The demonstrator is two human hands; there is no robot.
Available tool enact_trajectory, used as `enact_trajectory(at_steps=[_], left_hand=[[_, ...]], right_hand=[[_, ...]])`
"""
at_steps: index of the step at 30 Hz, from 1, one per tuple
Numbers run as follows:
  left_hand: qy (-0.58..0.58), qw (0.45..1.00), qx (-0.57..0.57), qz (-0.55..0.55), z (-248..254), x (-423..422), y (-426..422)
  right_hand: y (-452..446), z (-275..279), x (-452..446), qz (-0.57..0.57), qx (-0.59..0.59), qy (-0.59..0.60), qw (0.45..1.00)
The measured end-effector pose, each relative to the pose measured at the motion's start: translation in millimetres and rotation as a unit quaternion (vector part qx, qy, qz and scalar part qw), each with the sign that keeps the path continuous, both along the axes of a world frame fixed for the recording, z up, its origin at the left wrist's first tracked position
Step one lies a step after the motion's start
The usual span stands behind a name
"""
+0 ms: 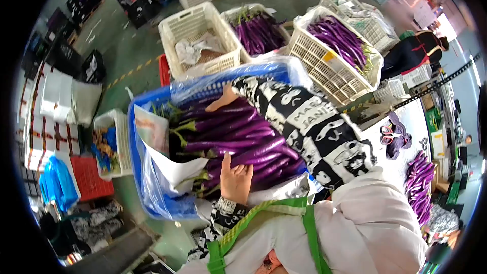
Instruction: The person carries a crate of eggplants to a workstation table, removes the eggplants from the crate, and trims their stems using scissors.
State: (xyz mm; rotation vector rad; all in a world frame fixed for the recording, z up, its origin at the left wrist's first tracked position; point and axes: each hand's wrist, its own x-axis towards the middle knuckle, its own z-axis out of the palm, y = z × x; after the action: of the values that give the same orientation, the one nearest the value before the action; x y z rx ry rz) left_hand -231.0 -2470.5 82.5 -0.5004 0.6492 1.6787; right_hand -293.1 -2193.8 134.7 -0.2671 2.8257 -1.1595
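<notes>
Long purple eggplants (238,132) with green stems lie piled in a blue crate (133,157) lined with clear plastic. At the near side of the pile is my left hand (236,180), resting against the eggplants with its thumb apart and its fingers slightly bent. My right hand (223,99) reaches across to the far side and lies over the eggplants there, fingers stretched out. Neither hand is closed around one. White paper (175,167) stands folded up along the crate's left end, near a printed sheet (152,132).
Behind stand a white crate (200,66) with crumpled plastic and two crates of eggplants (256,30), (340,38). At right, a white table (375,139) bears scissors (388,134) and more eggplants (420,185). A person in dark clothes (413,53) bends beyond. A scrap-filled crate (122,142) stands left.
</notes>
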Motion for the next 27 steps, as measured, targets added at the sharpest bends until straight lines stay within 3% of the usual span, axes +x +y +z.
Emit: enact_trajectory(at_steps=[2, 5, 8, 10, 12, 18, 27], left_hand=[[-0.061, 0.997, -0.054, 0.015, -1.7, -4.7, 2.7], [0.054, 0.996, -0.045, -0.06, -5.9, -4.1, -3.9], [-0.077, 0.993, -0.082, -0.033, 2.1, -15.5, -0.1], [-0.126, 0.978, -0.165, 0.029, 18.9, -12.1, 7.8], [-0.09, 0.96, -0.258, 0.054, 49.6, -0.5, 26.3], [0.03, 0.978, -0.198, -0.059, 32.9, -9.5, 39.7], [0.117, 0.971, -0.161, -0.133, 24.8, 12.6, 56.6]], right_hand=[[-1.9, 1.2, 7.7, -0.031, 0.031, -0.007, 0.999], [-0.6, 2.2, 21.2, -0.081, 0.068, -0.009, 0.994], [9.9, 8.3, 34.6, -0.141, 0.088, -0.003, 0.986], [18.7, 11.5, 51.6, -0.183, 0.094, 0.0, 0.979], [25.4, 16.2, 76.3, -0.221, 0.097, -0.001, 0.971], [34.2, 17.6, 118.0, -0.298, 0.113, 0.003, 0.948], [26.6, 20.5, 146.4, -0.358, 0.117, -0.006, 0.926]])
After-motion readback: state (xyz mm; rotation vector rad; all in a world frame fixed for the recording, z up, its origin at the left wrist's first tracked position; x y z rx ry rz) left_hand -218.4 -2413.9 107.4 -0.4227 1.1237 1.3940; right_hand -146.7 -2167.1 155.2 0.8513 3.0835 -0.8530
